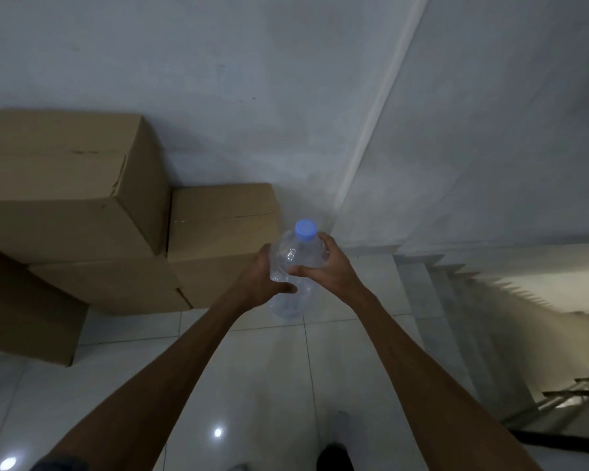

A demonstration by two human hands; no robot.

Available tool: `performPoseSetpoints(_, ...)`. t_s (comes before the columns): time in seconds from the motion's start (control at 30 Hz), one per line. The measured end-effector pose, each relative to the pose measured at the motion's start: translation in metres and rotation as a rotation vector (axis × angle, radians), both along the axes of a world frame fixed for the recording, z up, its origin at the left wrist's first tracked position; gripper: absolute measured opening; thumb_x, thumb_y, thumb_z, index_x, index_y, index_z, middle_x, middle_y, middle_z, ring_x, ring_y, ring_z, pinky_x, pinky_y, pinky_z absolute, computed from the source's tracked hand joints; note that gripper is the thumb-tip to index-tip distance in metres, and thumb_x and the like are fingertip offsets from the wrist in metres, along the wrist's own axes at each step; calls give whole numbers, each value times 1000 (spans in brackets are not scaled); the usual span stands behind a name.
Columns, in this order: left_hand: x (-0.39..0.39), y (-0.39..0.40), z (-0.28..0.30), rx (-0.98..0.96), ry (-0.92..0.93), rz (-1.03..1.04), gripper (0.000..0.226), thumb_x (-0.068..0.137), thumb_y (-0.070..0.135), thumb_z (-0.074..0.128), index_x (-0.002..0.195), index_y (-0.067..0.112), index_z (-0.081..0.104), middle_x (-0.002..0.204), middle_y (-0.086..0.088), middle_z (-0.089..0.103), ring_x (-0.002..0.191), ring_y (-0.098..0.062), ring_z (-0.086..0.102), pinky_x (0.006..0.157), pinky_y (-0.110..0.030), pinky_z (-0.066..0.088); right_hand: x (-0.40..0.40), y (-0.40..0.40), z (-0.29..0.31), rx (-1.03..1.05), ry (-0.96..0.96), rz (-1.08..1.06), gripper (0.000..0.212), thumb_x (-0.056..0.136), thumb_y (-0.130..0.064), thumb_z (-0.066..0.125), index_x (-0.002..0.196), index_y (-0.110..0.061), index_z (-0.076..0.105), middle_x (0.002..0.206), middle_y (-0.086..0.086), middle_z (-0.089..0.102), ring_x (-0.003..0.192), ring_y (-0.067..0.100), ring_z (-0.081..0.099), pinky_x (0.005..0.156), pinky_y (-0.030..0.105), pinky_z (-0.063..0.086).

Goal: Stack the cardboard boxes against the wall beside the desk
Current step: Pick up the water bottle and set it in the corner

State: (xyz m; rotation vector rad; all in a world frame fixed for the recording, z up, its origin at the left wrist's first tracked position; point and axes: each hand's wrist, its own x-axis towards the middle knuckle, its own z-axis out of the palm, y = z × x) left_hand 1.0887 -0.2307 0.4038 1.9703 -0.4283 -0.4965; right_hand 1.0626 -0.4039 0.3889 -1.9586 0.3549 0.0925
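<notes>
Both forearms reach forward from the bottom of the view over the glossy white tiled floor (259, 368), and both hands grasp one clear plastic bottle with a blue cap (295, 266): the left hand (262, 277) curls round its left flank, the right hand (323, 263) wraps its shoulder just under the cap. Neither hand touches a box. The bottle looks empty and is held upright above the floor, in front of the low box. Judgement: the bottle is an obstruction to the stacking, and the sound course is to set it down upright well apart from the boxes and away from the open stairwell (490, 307) at right, where it could roll off, so that both hands are free. The plain brown cardboard boxes lie at left against the pale grey wall (218, 79): an upper box (65, 185) rests on a lower box (116, 283), overhanging it somewhat; a low box (218, 226) stands just beside them, nearer the corner; a fourth box (24, 307) sits in front at the left edge, tilted or askew. Flaps appear closed, with one seam slightly lifted on the upper box. No desk is in view. Stacking looks partly done.
</notes>
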Motion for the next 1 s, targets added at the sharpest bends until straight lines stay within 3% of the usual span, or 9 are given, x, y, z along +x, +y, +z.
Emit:
performPoseSetpoints(0.1,27,-31,-13,26,-15,18,69,68,-2,81,121,21,44,101,14,52,91,-1,56,67,-1,41,31,-32,-13,-1,31,25,110,44,-55,90,139,-25,44,132,-2,55,118,12,57,100,32,50)
performPoseSetpoints(0.2,48,-61,-26,4,-17,76,68,69,-7,80,116,23,42,99,18,50,88,2,54,70,0,41,63,-65,-28,-6,30,82,111,44,-56,91,139,-25,44,133,-3,56,118,12,57,101,37,50)
performPoseSetpoints(0.37,77,-107,-63,15,61,184,83,70,9,84,136,18,35,124,8,49,112,-13,52,76,-6,42,107,-110,-46,-74,-10,201,106,45,-57,89,136,-23,46,128,-2,58,117,15,57,99,42,50)
performPoseSetpoints(0.43,85,-126,-70,4,146,241,84,74,6,82,141,14,32,132,0,48,114,-4,50,77,-5,40,121,-128,-55,-79,1,227,115,41,-61,88,140,-24,42,133,-2,54,121,16,54,101,41,49)
performPoseSetpoints(0.53,103,-156,-79,-46,157,272,62,81,-9,70,128,20,41,113,13,50,97,22,53,75,-1,43,143,-153,-65,-84,9,269,116,43,-62,87,142,-26,39,138,-2,50,126,15,50,104,41,46)
performPoseSetpoints(0.6,118,-166,-96,-11,196,294,71,79,-1,76,135,18,37,124,0,52,114,10,53,90,-9,43,157,-167,-73,-86,24,295,118,44,-64,86,144,-26,38,142,-3,48,129,14,47,106,40,44)
performPoseSetpoints(0.67,131,-173,-109,96,220,366,106,67,16,88,149,15,21,147,-14,39,135,-20,43,107,-29,38,170,-178,-83,-78,42,297,120,44,-65,86,146,-27,36,145,-3,45,132,14,45,108,39,43)
performPoseSetpoints(0.7,138,-179,-114,127,234,374,115,63,21,90,151,15,16,150,-14,36,136,-28,40,109,-34,36,176,-182,-89,-76,46,299,119,44,-64,87,146,-28,36,146,-4,45,132,14,44,108,40,42)
performPoseSetpoints(1.0,198,-220,-225,117,195,432,110,61,16,91,149,12,25,142,-12,46,128,-27,48,99,-27,39,233,-222,-197,-47,27,255,116,43,-64,88,143,-31,39,141,-7,48,128,12,48,105,36,46)
